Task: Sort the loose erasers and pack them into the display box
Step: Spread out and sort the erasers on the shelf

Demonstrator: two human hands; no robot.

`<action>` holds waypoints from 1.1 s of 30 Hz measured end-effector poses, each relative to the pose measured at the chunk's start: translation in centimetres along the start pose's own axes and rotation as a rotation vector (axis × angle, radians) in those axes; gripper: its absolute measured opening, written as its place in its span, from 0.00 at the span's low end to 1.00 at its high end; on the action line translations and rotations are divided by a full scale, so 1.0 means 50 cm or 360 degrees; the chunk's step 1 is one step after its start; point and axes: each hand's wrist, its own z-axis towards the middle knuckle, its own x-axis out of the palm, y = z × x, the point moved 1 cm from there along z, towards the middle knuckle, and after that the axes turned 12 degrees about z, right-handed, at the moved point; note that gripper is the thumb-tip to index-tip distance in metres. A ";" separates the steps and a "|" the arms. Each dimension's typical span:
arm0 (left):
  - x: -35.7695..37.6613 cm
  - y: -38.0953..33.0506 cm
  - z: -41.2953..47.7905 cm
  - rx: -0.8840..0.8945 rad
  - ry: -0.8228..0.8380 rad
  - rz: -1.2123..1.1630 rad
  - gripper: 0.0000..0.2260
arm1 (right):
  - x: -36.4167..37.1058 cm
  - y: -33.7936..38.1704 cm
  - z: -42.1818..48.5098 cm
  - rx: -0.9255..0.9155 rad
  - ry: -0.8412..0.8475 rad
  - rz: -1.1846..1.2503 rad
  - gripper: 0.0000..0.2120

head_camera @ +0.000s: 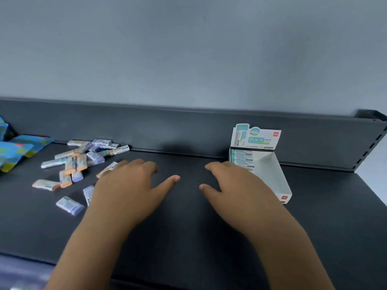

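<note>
The left grip (125, 189) and right grip (240, 189) were held wide and empty above the shelf (188, 227), apparently poised for sorting; erasers (80, 162) were scattered at left, the box (270, 164) set at right, partly filled.

loose erasers (76, 162): scattered heap, left | display box (270, 164): upright, right

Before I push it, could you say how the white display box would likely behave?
The display box looks like thin card and only part-filled, so it is probably light and easily slid. Its tall header card may make it tip.
</note>
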 end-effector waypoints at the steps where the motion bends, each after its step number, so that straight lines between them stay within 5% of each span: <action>1: 0.003 0.012 -0.001 0.0003 0.0006 0.0020 0.37 | 0.008 0.013 0.004 -0.0001 0.0001 -0.0017 0.19; 17: 0.052 0.399 0.052 0.0144 0.0094 0.0166 0.29 | 0.223 0.314 0.108 0.0111 -0.0159 0.0070 0.16; 26: 0.087 0.485 0.097 0.0025 0.0124 -0.0008 0.31 | 0.242 0.350 0.160 0.0068 -0.0106 0.0092 0.22; 33: 0.099 0.506 0.107 -0.0062 0.0110 -0.0153 0.24 | 0.241 0.348 0.192 0.0004 -0.0045 0.0051 0.21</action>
